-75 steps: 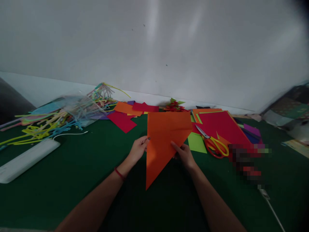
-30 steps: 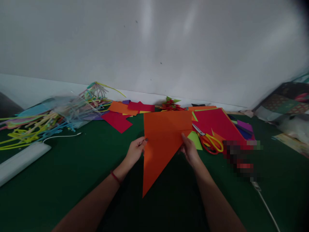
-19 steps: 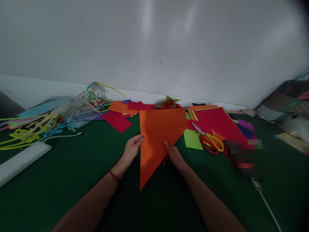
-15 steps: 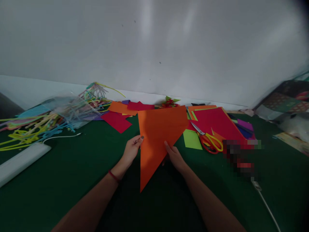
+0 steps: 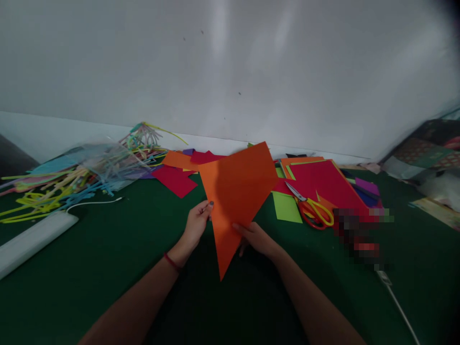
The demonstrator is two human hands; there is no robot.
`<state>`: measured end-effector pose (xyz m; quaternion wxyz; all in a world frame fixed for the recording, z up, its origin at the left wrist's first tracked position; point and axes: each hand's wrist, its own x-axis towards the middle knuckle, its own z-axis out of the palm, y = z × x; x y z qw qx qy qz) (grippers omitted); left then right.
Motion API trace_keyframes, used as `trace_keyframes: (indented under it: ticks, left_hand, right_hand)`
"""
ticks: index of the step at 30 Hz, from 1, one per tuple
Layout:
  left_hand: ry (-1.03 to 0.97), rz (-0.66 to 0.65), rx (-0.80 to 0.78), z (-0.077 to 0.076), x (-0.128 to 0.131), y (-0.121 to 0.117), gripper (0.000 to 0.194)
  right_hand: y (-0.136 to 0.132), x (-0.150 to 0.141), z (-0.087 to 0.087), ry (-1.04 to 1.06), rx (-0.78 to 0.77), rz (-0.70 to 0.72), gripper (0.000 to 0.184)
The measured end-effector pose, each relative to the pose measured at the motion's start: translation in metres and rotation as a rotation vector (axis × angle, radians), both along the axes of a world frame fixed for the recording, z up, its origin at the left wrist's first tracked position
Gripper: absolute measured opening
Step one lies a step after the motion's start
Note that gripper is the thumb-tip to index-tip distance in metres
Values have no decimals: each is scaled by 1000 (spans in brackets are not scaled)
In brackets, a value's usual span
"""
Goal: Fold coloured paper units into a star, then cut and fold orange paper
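An orange sheet of paper (image 5: pixel 237 187) is held up in front of me, its pointed corner hanging down toward me. My left hand (image 5: pixel 197 219) pinches its left edge between thumb and fingers. On the lower right slanted edge, my right hand (image 5: pixel 257 238) grips it, thumb on the near face and the other fingers partly hidden behind. Scissors (image 5: pixel 312 208) with yellow and orange-red handles lie to the right of the sheet. Beside them is a light green piece of paper (image 5: pixel 286 207).
Red sheets (image 5: pixel 319 184) are stacked at the back right. Red scraps (image 5: pixel 176 181) and an orange scrap (image 5: pixel 179 160) lie at the back left. Coloured pipe cleaners (image 5: pixel 72 187) in clear plastic and a white power strip (image 5: pixel 39 242) sit at the left. A pale wall (image 5: pixel 161 72) rises behind.
The orange paper has turned so its lower point swings right and its upper right corner rises. My right hand has shifted left and slightly down along the edge. My left hand stays nearly in place.
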<state>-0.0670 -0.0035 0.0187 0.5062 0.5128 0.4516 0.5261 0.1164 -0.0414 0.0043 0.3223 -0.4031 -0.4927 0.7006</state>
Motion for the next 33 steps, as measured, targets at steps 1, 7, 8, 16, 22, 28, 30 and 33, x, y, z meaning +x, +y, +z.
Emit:
trace_keyframes:
  ticks: [1, 7, 8, 16, 22, 28, 30, 33]
  left_hand:
    - [-6, 13, 4, -1, 0, 0, 25]
    - [-40, 119, 31, -5, -3, 2, 22]
    - [-42, 129, 32, -6, -4, 3, 22]
    - [-35, 248, 78, -4, -4, 2, 25]
    - [-19, 247, 95, -5, -5, 4, 20]
    - [33, 197, 95, -7, -6, 6, 20]
    - [64, 149, 93, -7, -5, 5, 22]
    - [149, 75, 85, -4, -2, 3, 25]
  right_hand:
    - [0, 1, 1, -2, 12, -4, 36]
    - [-4, -3, 0, -52, 51, 117, 34]
    - [-5, -4, -1, -69, 65, 130, 34]
    - [-5, -8, -9, -72, 129, 109, 31]
    - [-8, -5, -1, -75, 121, 229, 26]
    - [-6, -2, 5, -29, 79, 194, 36]
    - [-4, 1, 5, -55, 100, 126, 38]
    - [2, 9, 6, -130, 160, -22, 38]
